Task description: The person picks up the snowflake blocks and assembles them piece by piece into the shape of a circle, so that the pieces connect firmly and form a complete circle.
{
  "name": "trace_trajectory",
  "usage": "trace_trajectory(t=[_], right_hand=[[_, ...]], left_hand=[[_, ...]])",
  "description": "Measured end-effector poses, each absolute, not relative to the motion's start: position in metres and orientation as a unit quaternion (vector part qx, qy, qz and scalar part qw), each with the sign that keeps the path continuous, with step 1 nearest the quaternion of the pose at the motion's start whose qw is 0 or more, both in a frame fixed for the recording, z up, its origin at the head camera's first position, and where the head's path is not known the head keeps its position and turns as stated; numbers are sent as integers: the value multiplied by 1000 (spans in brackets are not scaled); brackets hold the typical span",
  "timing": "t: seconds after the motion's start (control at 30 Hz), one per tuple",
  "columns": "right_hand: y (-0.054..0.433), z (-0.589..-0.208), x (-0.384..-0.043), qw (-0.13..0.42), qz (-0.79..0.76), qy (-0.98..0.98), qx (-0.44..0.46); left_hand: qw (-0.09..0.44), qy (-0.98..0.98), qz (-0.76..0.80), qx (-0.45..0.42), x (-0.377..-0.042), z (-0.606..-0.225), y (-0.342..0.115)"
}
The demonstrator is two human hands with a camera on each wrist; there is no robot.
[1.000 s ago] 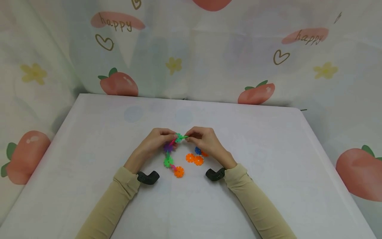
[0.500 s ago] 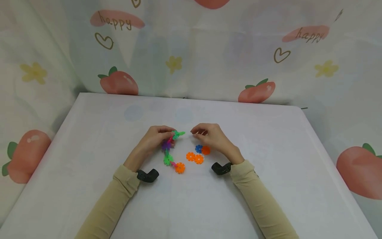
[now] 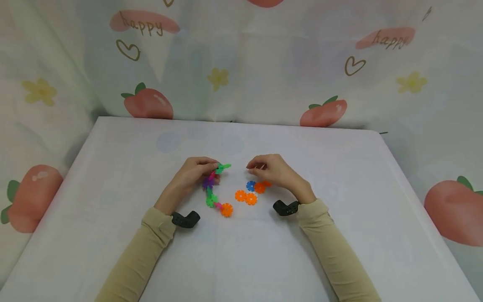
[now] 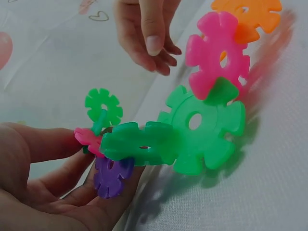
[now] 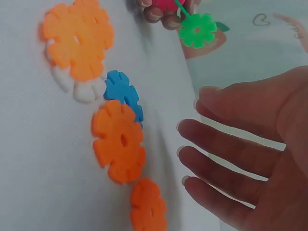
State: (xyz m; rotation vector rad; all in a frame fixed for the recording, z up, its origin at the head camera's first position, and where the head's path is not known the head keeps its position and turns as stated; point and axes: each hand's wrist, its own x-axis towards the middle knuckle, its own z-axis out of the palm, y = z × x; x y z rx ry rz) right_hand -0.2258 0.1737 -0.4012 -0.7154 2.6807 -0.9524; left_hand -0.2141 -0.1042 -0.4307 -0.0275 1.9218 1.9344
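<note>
My left hand (image 3: 190, 174) grips a curved chain of interlocking plastic snowflake discs near its far end. In the left wrist view the chain has a bright green disc (image 4: 113, 113) at the tip, then teal, pink (image 4: 86, 137) and purple (image 4: 108, 180) ones by my fingers. Beyond these come more green discs (image 4: 180, 159), a pink disc (image 4: 207, 33) and an orange disc (image 4: 267, 21) at the other end. My right hand (image 3: 277, 170) holds nothing, its fingers parted and slightly bent above the table, just beyond several loose discs.
Loose orange discs (image 5: 110, 130), a blue disc (image 5: 118, 89) and a white disc (image 5: 86, 92) lie on the white table (image 3: 241, 260), some overlapping. A patterned cloth (image 3: 264, 84) hangs behind the table. Black wrist cameras (image 3: 285, 208) jut inward from both wrists.
My right hand has let go of the green disc at the chain's tip and drawn away to the right. My left hand has shifted slightly left and farther away, still holding the chain.
</note>
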Motion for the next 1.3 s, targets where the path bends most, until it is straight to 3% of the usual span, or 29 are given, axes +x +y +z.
trace_trajectory(t=[0.47,0.9,1.3], right_hand=[[198,-410,-214,131,-301,904,-273],[197,-410,-208,162,-279,915,-241],[193,-412,-209,91,-377,895,-218]], left_hand=[[163,678,712,-84,-212,-431,-92],[193,670,714,-65,-209,-432,-90],[232,630,741,-30,-213,-435,-97]])
